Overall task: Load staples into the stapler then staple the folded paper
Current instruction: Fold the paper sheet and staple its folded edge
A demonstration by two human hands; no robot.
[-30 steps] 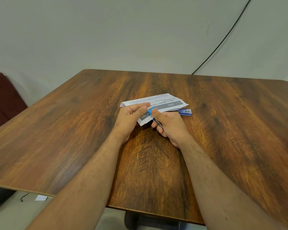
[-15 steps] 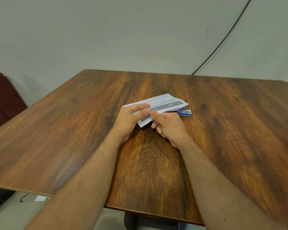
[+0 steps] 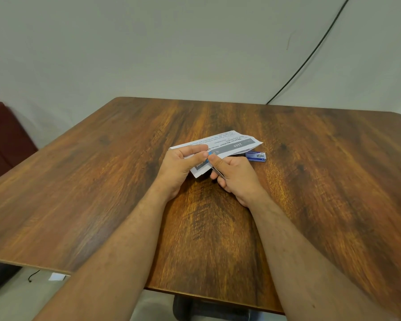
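The table (image 3: pixel 299 181) is wood-grained brown with a smooth, faintly sheened top and dark streaks. The folded paper (image 3: pixel 232 144), pinched between the left hand (image 3: pixel 181 167) and right hand (image 3: pixel 236 177), is thin matt white sheet printed with grey bands and black text. At the grip, the stapler (image 3: pixel 214 166) shows a glossy blue plastic tip and a thin shiny metal strip beneath the thumb. Just beyond the grip, the staple box (image 3: pixel 256 156) looks like printed blue cardboard, slightly glossy.
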